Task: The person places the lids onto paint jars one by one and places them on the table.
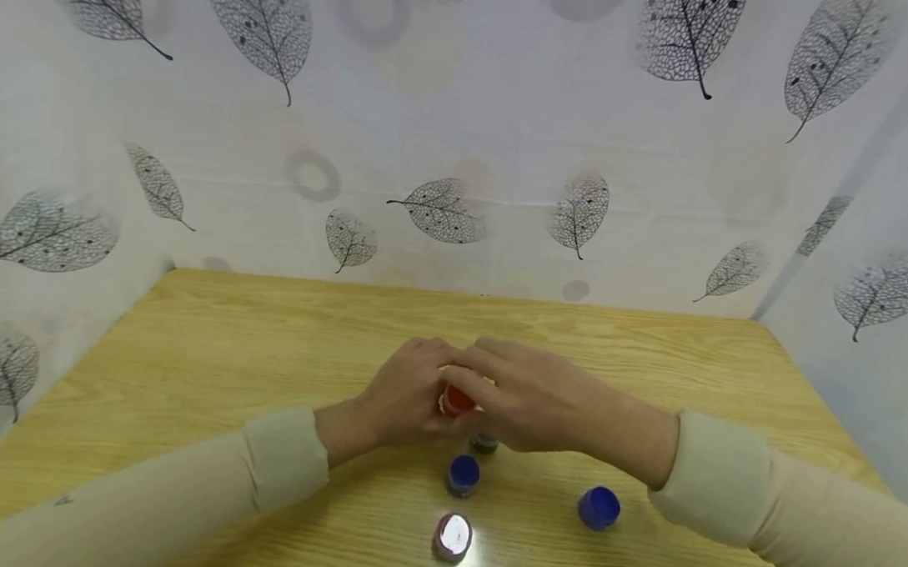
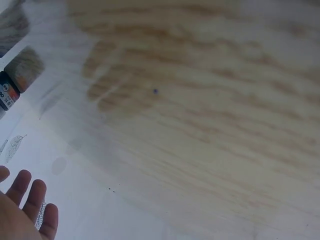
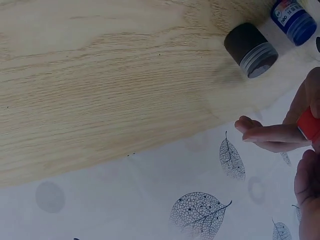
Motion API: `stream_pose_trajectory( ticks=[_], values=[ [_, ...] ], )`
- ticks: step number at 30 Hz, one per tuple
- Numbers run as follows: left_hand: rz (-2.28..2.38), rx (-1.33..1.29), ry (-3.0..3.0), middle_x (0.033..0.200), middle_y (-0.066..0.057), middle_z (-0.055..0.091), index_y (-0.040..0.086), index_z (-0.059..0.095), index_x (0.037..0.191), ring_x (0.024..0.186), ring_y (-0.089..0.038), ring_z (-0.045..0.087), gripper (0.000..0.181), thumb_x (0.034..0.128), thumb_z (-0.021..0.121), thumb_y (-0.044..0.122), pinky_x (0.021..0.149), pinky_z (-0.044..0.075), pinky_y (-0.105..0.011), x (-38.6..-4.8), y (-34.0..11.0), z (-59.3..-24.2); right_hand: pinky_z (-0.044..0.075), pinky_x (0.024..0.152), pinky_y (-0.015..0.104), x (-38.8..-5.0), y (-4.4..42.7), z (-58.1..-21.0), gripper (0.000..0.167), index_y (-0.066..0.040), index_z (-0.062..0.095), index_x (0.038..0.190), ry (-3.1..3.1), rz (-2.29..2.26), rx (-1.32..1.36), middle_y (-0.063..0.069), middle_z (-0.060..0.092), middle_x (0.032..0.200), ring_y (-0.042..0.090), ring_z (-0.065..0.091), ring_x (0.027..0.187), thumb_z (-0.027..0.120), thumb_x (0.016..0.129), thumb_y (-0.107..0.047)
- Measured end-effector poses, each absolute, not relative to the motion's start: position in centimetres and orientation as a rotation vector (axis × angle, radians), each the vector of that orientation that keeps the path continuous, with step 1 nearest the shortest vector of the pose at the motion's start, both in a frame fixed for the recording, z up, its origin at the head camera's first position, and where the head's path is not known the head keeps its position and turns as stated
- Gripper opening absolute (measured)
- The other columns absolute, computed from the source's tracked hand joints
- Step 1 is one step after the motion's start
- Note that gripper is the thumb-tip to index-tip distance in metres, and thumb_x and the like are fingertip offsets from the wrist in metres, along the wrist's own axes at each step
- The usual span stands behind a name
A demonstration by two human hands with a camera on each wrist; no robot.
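Observation:
Both hands meet over the middle of the table around a small red jar point(image 1: 459, 400). My left hand point(image 1: 408, 392) holds it from the left side, fingers curled around it. From the right, my right hand point(image 1: 542, 397) has its thumb and fingers on the same jar, covering much of it. The right wrist view shows the red jar point(image 3: 310, 124) at the right edge, between the fingers of the two hands. In the left wrist view the left hand point(image 2: 22, 215) shows only partly, and the jar is out of that frame.
A dark jar point(image 1: 484, 442) stands just under the hands. Nearer are a blue jar point(image 1: 464, 474), a jar with a shiny top point(image 1: 453, 537) and, to the right, another blue jar point(image 1: 600, 507). A leaf-patterned cloth point(image 1: 459, 133) hangs behind the wooden table point(image 1: 272, 327).

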State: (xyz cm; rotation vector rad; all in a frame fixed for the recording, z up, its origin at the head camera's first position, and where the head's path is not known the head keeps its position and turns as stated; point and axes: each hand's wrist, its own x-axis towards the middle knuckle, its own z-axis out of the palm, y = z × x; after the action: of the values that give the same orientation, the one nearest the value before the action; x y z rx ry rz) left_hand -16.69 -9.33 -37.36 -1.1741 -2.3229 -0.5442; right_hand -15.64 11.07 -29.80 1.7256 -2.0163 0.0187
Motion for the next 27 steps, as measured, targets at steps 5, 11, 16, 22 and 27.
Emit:
stream_pose_trajectory(
  ticks=[5, 11, 16, 22, 27],
  values=[
    [-0.518, -1.176, -2.344, 0.104, 0.001, 0.071, 0.015, 0.072, 0.107, 0.096, -0.015, 0.064, 0.043, 0.0787, 0.075, 0.048, 0.083, 0.052, -0.035, -16.73, -9.42, -37.31, 0.052, 0.082, 0.021, -15.54, 11.09, -29.74, 0.040, -0.001, 0.064, 0.119, -2.070, 0.026, 1.717, 0.005, 0.066, 0.107, 0.016, 0.059, 0.091, 0.075, 0.087, -0.023],
    [-0.609, -1.220, -2.357, 0.103, 0.004, 0.071, 0.016, 0.070, 0.110, 0.091, -0.012, 0.063, 0.045, 0.0766, 0.079, 0.046, 0.079, 0.050, -0.031, -16.84, -9.45, -37.56, 0.052, 0.090, 0.022, -15.56, 11.55, -29.33, 0.058, -0.002, 0.058, 0.130, -2.154, -0.061, 1.796, 0.006, 0.061, 0.122, 0.016, 0.058, 0.103, 0.072, 0.074, -0.002],
    [-0.606, -1.250, -2.368, 0.099, 0.006, 0.070, 0.020, 0.070, 0.111, 0.086, -0.010, 0.060, 0.043, 0.0782, 0.077, 0.046, 0.075, 0.047, -0.029, -16.75, -9.46, -37.54, 0.050, 0.097, 0.023, -15.64, 11.65, -29.16, 0.062, -0.004, 0.058, 0.132, -2.170, -0.117, 1.837, 0.006, 0.060, 0.128, 0.016, 0.056, 0.109, 0.070, 0.071, 0.002],
    [-0.578, -1.231, -2.375, 0.102, 0.006, 0.071, 0.021, 0.071, 0.112, 0.091, -0.011, 0.062, 0.043, 0.0779, 0.077, 0.048, 0.079, 0.047, -0.032, -16.64, -9.46, -37.42, 0.051, 0.090, 0.021, -15.60, 11.66, -29.19, 0.059, -0.004, 0.057, 0.132, -2.177, -0.118, 1.829, 0.005, 0.059, 0.127, 0.015, 0.055, 0.103, 0.068, 0.074, 0.002],
    [-0.546, -1.171, -2.398, 0.104, 0.006, 0.072, 0.020, 0.072, 0.110, 0.093, -0.012, 0.062, 0.044, 0.0775, 0.077, 0.049, 0.079, 0.047, -0.031, -16.35, -9.37, -37.39, 0.052, 0.089, 0.022, -15.69, 11.52, -29.36, 0.054, -0.003, 0.058, 0.131, -2.164, -0.124, 1.800, 0.006, 0.062, 0.123, 0.016, 0.057, 0.101, 0.068, 0.077, -0.002]
  ],
)
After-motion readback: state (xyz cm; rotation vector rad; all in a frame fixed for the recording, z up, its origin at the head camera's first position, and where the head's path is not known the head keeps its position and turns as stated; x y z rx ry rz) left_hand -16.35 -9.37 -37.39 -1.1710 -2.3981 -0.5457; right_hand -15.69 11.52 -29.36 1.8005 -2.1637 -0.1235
